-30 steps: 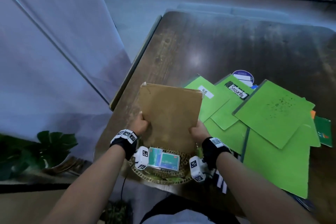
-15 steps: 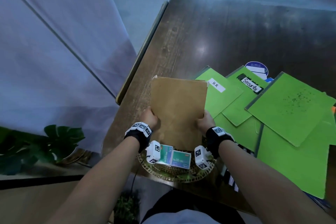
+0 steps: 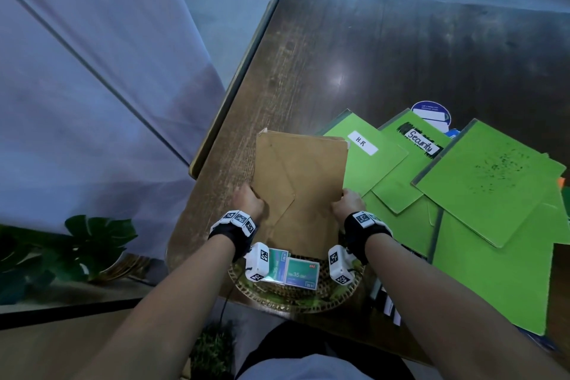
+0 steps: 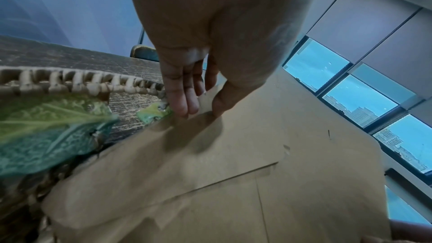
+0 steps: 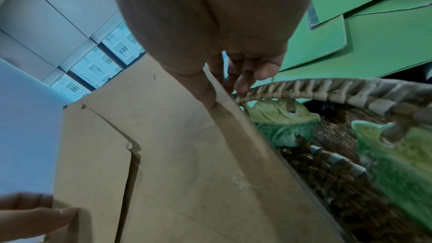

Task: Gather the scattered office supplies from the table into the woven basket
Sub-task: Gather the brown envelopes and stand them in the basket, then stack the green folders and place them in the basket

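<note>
A large brown envelope (image 3: 303, 188) stands tilted with its lower end inside the woven basket (image 3: 296, 299) at the table's near edge. My left hand (image 3: 248, 203) pinches its left edge, thumb in front and fingers (image 4: 184, 99) behind. My right hand (image 3: 347, 205) pinches the right edge (image 5: 224, 97) the same way, close to the basket rim (image 5: 304, 88). Two teal staple boxes (image 3: 300, 274) lie in the basket in front of the envelope. The envelope's bottom end is hidden behind them.
Several green folders (image 3: 481, 182), two labelled "H.R" and "Security", are spread over the dark wooden table (image 3: 401, 49) right of the basket. A round blue and white item (image 3: 431, 112) pokes out behind them. The table's left edge (image 3: 234, 92) borders the floor; a potted plant (image 3: 92, 241) stands below left.
The envelope has come lower and closer toward the basket, both hands still holding its edges. Its flap side now shows. The head view has shifted slightly.
</note>
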### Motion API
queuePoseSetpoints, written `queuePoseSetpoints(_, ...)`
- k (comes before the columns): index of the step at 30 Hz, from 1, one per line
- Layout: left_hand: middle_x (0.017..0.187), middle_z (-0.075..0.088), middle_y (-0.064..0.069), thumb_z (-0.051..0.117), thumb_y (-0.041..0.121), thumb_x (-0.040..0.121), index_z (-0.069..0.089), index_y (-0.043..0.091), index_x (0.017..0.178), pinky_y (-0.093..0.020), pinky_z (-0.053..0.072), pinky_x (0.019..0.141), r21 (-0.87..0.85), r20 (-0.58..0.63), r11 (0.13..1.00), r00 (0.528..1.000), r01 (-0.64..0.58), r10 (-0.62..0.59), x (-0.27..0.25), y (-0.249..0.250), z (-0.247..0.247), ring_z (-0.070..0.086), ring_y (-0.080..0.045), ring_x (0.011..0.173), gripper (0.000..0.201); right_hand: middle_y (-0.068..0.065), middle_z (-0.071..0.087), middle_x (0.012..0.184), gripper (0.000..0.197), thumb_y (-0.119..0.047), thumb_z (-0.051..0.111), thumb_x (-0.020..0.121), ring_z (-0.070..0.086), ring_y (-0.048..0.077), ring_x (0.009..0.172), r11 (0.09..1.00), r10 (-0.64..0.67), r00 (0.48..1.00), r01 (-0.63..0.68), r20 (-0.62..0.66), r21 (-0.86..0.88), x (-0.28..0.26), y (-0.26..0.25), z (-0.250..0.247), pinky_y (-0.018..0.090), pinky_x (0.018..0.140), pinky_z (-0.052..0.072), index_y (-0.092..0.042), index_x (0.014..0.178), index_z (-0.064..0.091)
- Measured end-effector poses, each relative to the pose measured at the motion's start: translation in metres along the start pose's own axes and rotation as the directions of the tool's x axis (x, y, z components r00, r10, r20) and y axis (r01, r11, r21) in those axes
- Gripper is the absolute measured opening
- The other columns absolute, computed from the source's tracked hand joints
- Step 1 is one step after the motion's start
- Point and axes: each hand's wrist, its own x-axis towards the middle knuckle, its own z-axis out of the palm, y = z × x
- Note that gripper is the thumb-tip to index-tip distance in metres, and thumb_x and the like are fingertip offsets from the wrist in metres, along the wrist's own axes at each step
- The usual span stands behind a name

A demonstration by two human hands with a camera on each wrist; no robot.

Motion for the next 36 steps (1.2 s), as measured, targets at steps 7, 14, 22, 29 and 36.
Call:
queuePoseSetpoints(7,0.128,0.047,-0.016,0.064,0.003,0.085,0.045,0.006,0.117,-0.036,0.04,0.079,-0.129,-0.122,0.989,0.991,-0.076,0.061,-0.012,0.009,-0.003,0.054,-0.033,0.105,0.037,0.012,0.061,0.128,0.046,-0.025,0.061,0.087,0.061,0.03,0.111,0.999,-0.013,0.999,0.012,0.029,0.047,-0.009,-0.007,-0.015,0.04,0.096,0.051,-0.012,0.131,0.058)
queuePoseSetpoints(14,0.089,0.062,0.0,0.063,0.025,0.092,0.054,0.019,0.097,-0.034,0.05,0.072,-0.184,-0.053,0.878,0.896,-0.443,0.441,-0.027,0.054,0.006,0.06,-0.02,0.082,0.012,0.013,0.055,0.135,0.059,-0.028,0.06,0.095,0.057,0.021,0.102,0.988,-0.047,0.997,0.055,-0.057,0.146,-0.025,0.018,-0.053,0.036,0.086,0.052,-0.01,0.147,0.039)
queuePoseSetpoints(22,0.098,0.067,-0.001,0.055,0.042,0.098,0.062,0.017,0.102,-0.033,0.052,0.074,-0.22,0.285,0.769,0.714,-0.6,0.639,-0.061,0.172,0.064,0.063,-0.02,0.087,0.026,0.01,0.064,0.119,0.039,-0.032,0.061,0.093,0.06,0.025,0.101,0.979,0.066,0.992,-0.043,-0.107,0.2,-0.018,0.098,-0.16,0.034,0.088,0.049,-0.013,0.127,0.058)
queuePoseSetpoints(29,0.1,0.067,-0.003,0.056,0.039,0.099,0.065,0.012,0.109,-0.025,0.05,0.071,-0.232,0.446,0.746,0.614,-0.624,0.652,-0.087,0.281,0.141,0.061,-0.016,0.085,0.031,0.012,0.065,0.118,0.033,-0.031,0.063,0.095,0.057,0.024,0.098,0.981,0.132,0.99,-0.122,-0.051,0.153,0.022,0.19,-0.247,0.034,0.088,0.047,-0.008,0.119,0.063)
queuePoseSetpoints(36,0.118,0.069,-0.007,0.058,0.035,0.098,0.066,0.01,0.118,-0.039,0.053,0.094,-0.036,0.471,0.793,0.689,-0.608,0.55,-0.072,0.352,0.217,0.065,-0.023,0.1,0.034,0.021,0.039,0.151,0.072,-0.029,0.066,0.093,0.043,0.036,0.135,0.938,0.331,0.94,-0.318,-0.083,0.139,0.058,0.268,-0.291,0.045,0.107,0.042,-0.002,0.149,0.032)
